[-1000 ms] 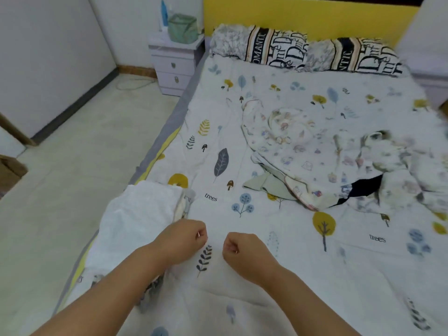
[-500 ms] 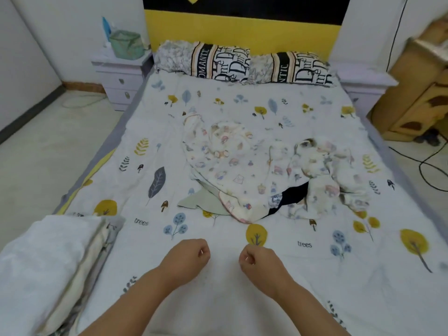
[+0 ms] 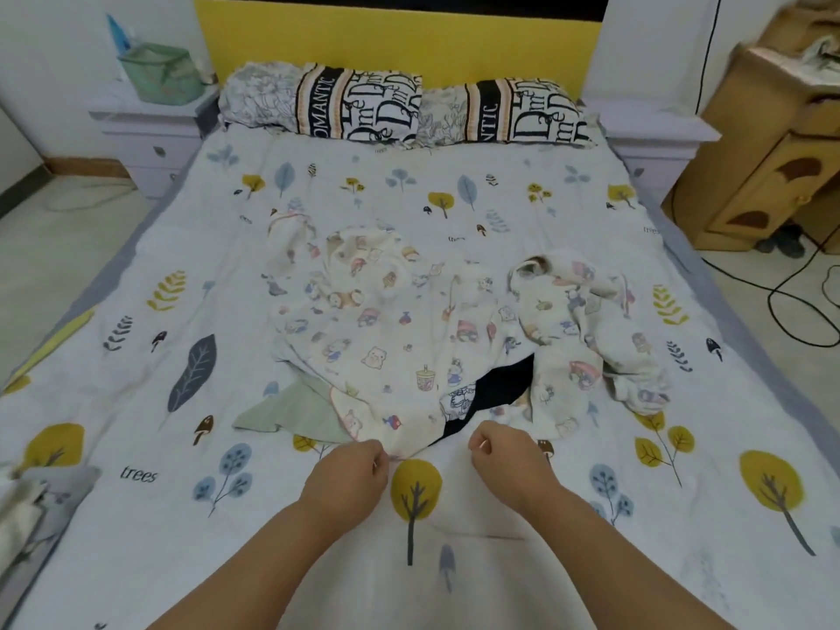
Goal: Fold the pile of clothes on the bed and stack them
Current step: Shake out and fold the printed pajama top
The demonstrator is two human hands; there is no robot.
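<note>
Since the earlier frames both hands have been brought forward up the bed (image 3: 136, 393), from the near sheet to the near edge of the clothes pile (image 3: 409, 320), and the folded stack (image 3: 27, 511) is now being seen only as a sliver at the left edge of the view.

The left hand (image 3: 347, 477) is being held with its fingers (image 3: 379, 456) curled inward, right at the near hem of the cartoon-print garment (image 3: 363, 338); whether the cloth is actually being pinched cannot be told. The right hand (image 3: 504, 456) is being held in a loose fist just beside the pile's near edge, close to the black garment (image 3: 495, 388), and nothing is being seen inside it.

The pile is lying unfolded in the middle of the bed. The cartoon-print garment is being spread over most of it, a pale green piece (image 3: 291, 413) is sticking out from under its near left side, and the black garment is showing through a gap near the right. A second bundle of printed cloth (image 3: 586, 320) is lying crumpled on the right, touching the rest.

Two pillows (image 3: 404, 109) are lying against the yellow headboard (image 3: 400, 43). A green basket (image 3: 161, 75) is standing on the left nightstand (image 3: 145, 129), and a wooden cabinet (image 3: 772, 166) is standing to the right of the bed.
</note>
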